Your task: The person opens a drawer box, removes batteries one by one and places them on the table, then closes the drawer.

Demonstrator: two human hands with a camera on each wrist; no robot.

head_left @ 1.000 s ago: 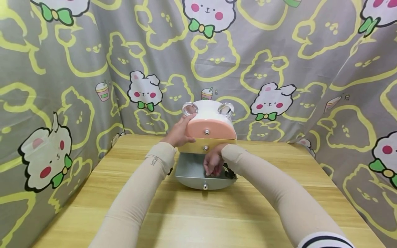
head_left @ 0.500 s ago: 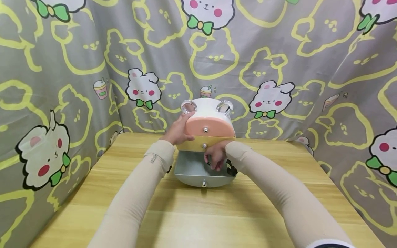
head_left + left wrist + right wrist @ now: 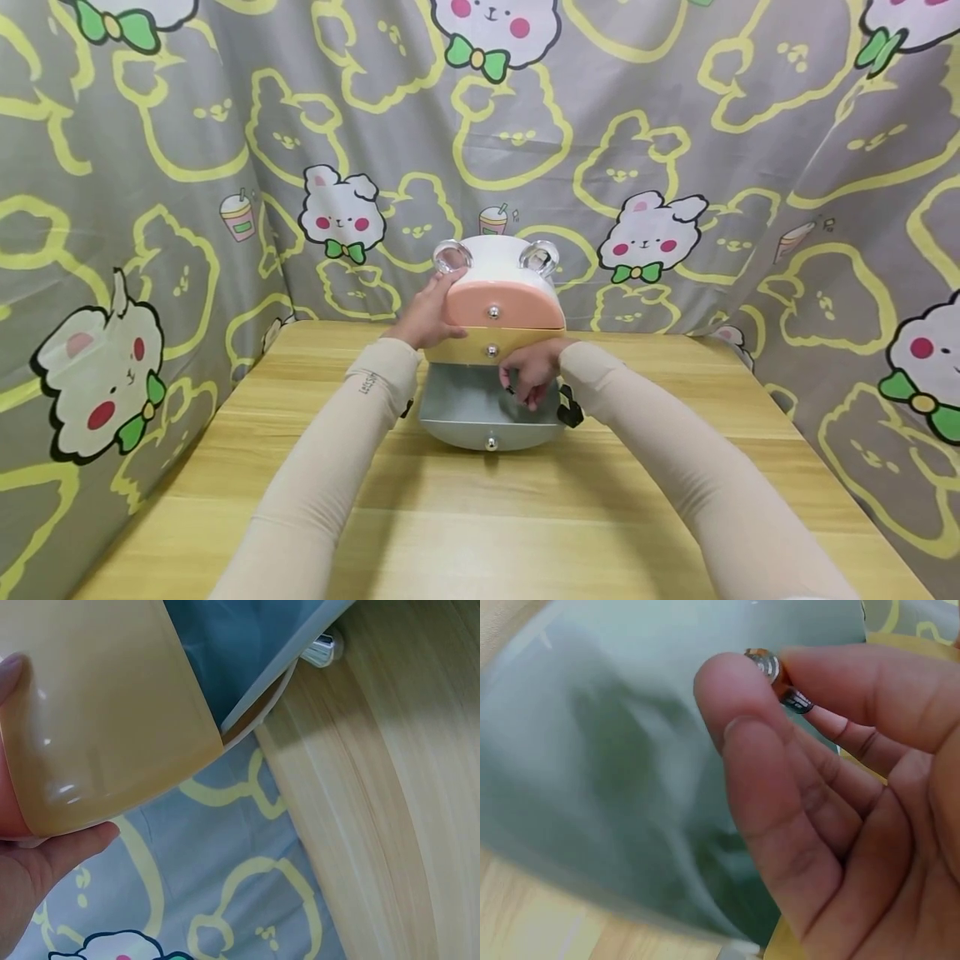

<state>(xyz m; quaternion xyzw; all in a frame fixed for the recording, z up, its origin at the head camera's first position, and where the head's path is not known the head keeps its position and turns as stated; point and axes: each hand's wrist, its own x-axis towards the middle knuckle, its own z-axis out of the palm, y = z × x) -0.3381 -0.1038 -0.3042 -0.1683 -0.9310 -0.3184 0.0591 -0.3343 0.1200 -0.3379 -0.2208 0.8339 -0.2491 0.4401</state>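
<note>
A small tabletop drawer cabinet (image 3: 508,304) with clear round ears stands on the table. Its grey bottom drawer (image 3: 457,400) is pulled out. The left hand (image 3: 431,317) holds the cabinet's upper left side, its thumb reaching onto the front. In the left wrist view the yellow drawer section (image 3: 112,712) lies between that hand's digits. The right hand (image 3: 534,367) is above the pulled-out drawer, below the yellow front. Its thumb and fingers pinch a small battery (image 3: 799,700) with copper-coloured, black and silver parts; most of it is hidden by the fingertips.
The wooden table (image 3: 480,533) extends in front of the cabinet and to both sides. A grey patterned curtain (image 3: 420,100) hangs behind and at both sides. The drawer's silver knob (image 3: 492,444) juts toward the front.
The right hand has risen slightly from deep in the grey drawer and shifted a little right. The left hand keeps its place on the cabinet. The view has drifted slightly.
</note>
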